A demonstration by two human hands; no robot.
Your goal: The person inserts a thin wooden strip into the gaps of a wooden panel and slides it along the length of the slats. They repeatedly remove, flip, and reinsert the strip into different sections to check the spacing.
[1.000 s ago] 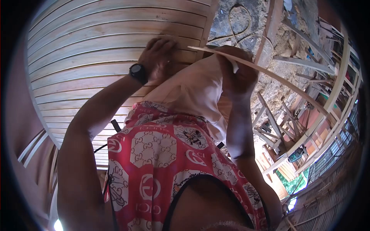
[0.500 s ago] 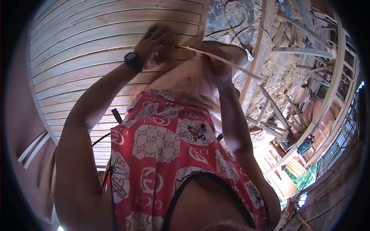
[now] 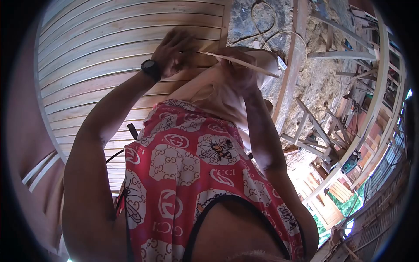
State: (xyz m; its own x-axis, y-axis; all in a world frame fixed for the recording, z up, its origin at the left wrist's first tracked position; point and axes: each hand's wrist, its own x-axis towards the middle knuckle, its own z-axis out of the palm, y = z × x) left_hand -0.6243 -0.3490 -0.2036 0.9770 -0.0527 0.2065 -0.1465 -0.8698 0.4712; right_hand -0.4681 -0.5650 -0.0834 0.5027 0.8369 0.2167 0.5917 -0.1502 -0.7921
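Note:
My left hand [image 3: 174, 49], a black watch on its wrist, rests on a slatted wooden panel [image 3: 109, 52] with its fingers at the near end of a thin wooden strip [image 3: 257, 68]. My right hand [image 3: 239, 70] is closed around the middle of that strip and holds it just above the panel's right edge. The strip points right and slightly down. My red patterned shirt [image 3: 187, 161] and beige shorts [image 3: 209, 98] fill the middle of the view and hide the panel's lower right part.
Stony ground [image 3: 323, 78] lies right of the panel, with a looped cable [image 3: 262, 17] on it. Wooden frames and chair parts [image 3: 318, 139] are stacked further right. A long curved wooden rail [image 3: 375, 109] and a green power tool [image 3: 351, 162] sit beyond.
The strip reached far to the right a second ago; it now shows shorter and closer in. My left hand has slid to the strip's end, and both hands are nearer each other.

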